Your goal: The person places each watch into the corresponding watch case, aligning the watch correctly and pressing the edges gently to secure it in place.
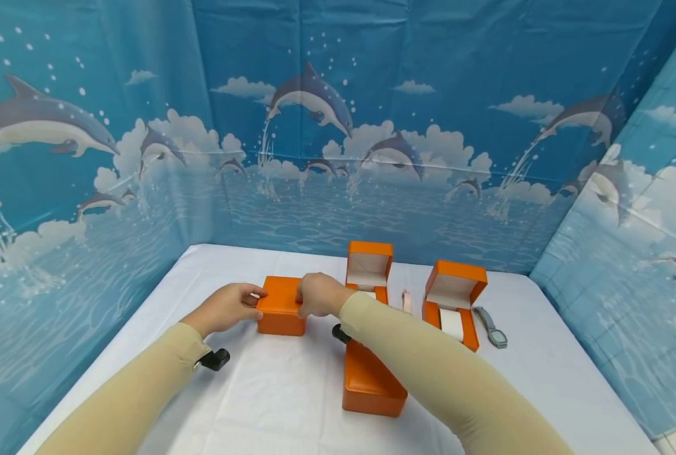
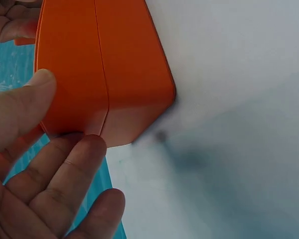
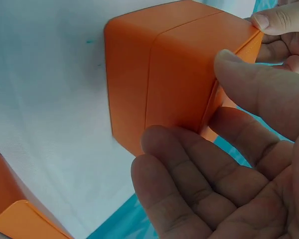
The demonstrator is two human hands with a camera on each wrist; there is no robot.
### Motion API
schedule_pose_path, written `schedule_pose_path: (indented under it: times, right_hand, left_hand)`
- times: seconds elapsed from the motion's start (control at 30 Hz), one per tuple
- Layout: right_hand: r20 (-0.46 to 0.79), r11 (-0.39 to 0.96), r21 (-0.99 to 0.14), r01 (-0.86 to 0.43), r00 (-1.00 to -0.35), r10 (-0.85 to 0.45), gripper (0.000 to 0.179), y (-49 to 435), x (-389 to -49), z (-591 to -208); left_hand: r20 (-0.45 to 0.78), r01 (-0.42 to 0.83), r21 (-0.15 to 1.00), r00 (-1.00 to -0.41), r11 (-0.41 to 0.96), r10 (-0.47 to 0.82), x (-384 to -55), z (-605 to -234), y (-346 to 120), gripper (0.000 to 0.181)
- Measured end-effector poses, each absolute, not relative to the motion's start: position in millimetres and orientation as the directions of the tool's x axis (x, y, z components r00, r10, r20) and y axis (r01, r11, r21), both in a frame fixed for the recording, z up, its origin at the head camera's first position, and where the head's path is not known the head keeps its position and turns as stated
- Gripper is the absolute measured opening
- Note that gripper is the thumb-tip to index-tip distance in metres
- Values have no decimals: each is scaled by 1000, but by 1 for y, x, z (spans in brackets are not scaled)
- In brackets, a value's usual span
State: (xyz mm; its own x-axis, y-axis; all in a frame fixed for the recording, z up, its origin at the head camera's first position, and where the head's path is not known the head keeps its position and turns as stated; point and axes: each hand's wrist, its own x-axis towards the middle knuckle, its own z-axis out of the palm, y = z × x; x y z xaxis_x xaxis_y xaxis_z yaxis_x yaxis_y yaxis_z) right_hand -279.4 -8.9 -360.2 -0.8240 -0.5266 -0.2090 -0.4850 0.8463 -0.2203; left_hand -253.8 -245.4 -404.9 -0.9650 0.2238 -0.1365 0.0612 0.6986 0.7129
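A lidded orange watch box (image 1: 281, 294) stands on the white cloth, its lid down, with a hand at either side. At its left end my left hand (image 1: 224, 308) holds the lid, thumb on the front edge and fingers on the side and rear. The right hand (image 1: 322, 295) grips the opposite end, thumb at the lid's front corner. In the left wrist view the seam between lid and base (image 2: 105, 74) looks closed. The right wrist view shows the right fingertips (image 3: 162, 142) against the box's side.
Behind the right forearm stands an open orange box (image 1: 369, 248). Farther right is another open box (image 1: 461, 276) with a white cushion (image 1: 451, 323), beside a grey watch (image 1: 492, 328). A pink strap (image 1: 407, 301) lies between them. Another orange box (image 1: 373, 388) sits nearer, partly under the right sleeve.
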Motion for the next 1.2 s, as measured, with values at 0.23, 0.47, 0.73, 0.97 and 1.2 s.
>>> schedule_pose_path:
  times: [0.23,0.47,0.73,0.97,1.2]
  right_hand:
    - [-211,850,-194,-489,-826,-523,35,-8,-278,-365]
    - [-226,853,-190,-487,-823,-520,37,-7,-279,-370]
    - [-278,813,-265,-519,-766,-580,39,6,-282,-361]
    - [-221,807,-425,-410,-817,-532,30,51,-297,-339]
    - [-158,794,-513,-326,-873,-461,33,112,-303,-321]
  left_hand:
    - [-155,57,692,-962,720,225,-256,-406,-245,49]
    - [-166,49,676,-962,735,217,-257,-407,-246,49]
    - [-168,83,629,-956,773,239,-257,-403,-247,51]
    - [-199,78,604,-949,793,244,-256,-393,-246,52]
    - [-198,105,501,-952,859,232,-261,-377,-235,47]
